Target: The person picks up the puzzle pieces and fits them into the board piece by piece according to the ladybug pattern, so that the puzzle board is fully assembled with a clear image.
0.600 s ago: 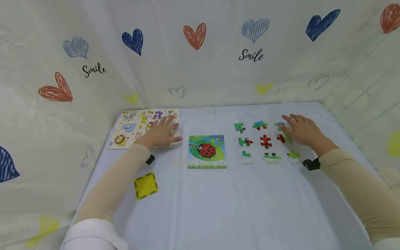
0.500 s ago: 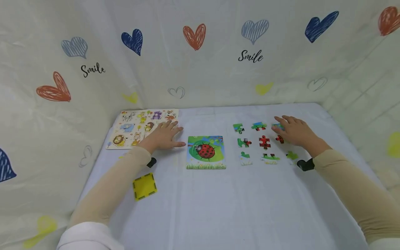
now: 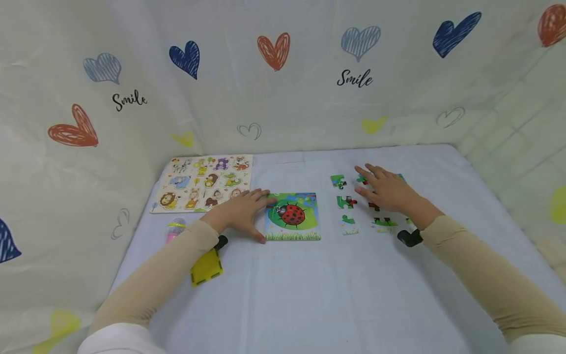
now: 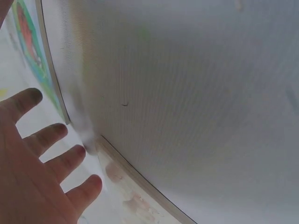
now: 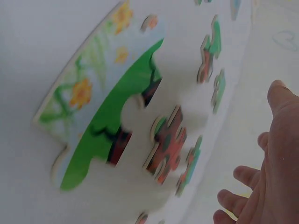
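Note:
The square ladybug picture board (image 3: 293, 216) lies flat on the white-covered table in the middle of the head view. My left hand (image 3: 240, 211) is at its left side, fingers spread, fingertips overlapping the upper left corner and thumb near the lower left one. Loose jigsaw pieces lie in rows to the right of the board, among them a bottom grass piece (image 5: 112, 102) and a red body piece (image 5: 168, 144) in the right wrist view. Above these pieces my right hand (image 3: 389, 191) hovers with extended fingers, holding nothing and hiding some of the pieces.
An animal puzzle board (image 3: 201, 189) lies at the back left. Nearer sit a pink toy microphone (image 3: 176, 227), partly behind the left sleeve, and a yellow square tile (image 3: 206, 268). A heart-printed cloth wall (image 3: 305, 108) rises behind the table.
My left hand has moved right and nearer, from over the animal board to the ladybug board. My right hand has moved left across the jigsaw pieces. The microphone has come into view.

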A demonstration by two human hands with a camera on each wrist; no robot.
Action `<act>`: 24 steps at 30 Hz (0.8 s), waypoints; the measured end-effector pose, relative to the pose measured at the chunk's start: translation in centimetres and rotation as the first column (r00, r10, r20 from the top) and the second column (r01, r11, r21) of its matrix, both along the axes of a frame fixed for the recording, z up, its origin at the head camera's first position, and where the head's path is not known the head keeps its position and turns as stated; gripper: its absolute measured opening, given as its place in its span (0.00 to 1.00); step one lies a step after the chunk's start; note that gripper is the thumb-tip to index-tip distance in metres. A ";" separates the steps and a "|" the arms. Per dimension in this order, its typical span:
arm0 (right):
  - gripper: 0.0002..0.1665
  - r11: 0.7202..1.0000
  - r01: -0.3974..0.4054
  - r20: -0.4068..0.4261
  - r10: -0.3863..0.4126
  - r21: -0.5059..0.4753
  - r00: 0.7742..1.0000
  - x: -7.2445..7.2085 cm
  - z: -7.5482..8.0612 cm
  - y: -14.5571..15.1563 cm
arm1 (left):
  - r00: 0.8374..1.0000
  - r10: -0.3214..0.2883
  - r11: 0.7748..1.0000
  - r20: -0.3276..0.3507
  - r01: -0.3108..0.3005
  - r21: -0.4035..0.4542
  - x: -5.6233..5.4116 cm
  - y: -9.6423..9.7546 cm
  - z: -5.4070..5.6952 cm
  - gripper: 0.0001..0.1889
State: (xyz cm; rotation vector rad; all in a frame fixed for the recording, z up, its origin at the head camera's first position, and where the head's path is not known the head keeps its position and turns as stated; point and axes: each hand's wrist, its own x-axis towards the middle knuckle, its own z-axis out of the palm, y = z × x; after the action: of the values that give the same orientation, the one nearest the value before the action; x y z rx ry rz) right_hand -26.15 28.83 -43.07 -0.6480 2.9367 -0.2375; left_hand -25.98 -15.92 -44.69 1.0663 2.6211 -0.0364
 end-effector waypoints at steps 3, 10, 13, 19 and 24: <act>0.47 0.999 -0.028 -0.019 0.028 0.016 0.999 -0.1 -0.2 -0.6 | 1.000 -0.006 1.000 0.019 0.006 0.014 0.1 0.2 0.0 0.67; 0.47 1.000 -0.004 0.076 0.004 -0.006 0.997 -0.5 -0.5 -2.1 | 0.999 0.003 1.000 0.034 -0.004 0.021 0.4 0.4 0.1 0.65; 0.46 1.000 -0.021 0.074 0.022 -0.015 0.997 -0.7 -0.8 -2.9 | 0.999 0.009 0.999 0.034 -0.010 0.035 0.7 0.5 0.3 0.64; 0.43 0.998 -0.038 0.097 0.042 -0.043 0.994 -0.7 -1.4 -3.8 | 1.000 0.023 0.999 0.021 -0.024 0.027 1.0 0.8 0.1 0.65; 0.40 0.999 -0.037 0.101 0.039 -0.027 0.994 -1.1 -1.5 -3.9 | 0.999 0.042 0.999 0.024 -0.043 0.012 0.6 0.9 -0.1 0.68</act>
State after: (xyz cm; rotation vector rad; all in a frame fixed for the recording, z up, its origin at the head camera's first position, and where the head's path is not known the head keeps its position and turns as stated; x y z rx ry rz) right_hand -27.29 24.91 -44.57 -0.6742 2.8263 -0.2950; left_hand -25.33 -15.01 -44.78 1.0083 2.6249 0.0018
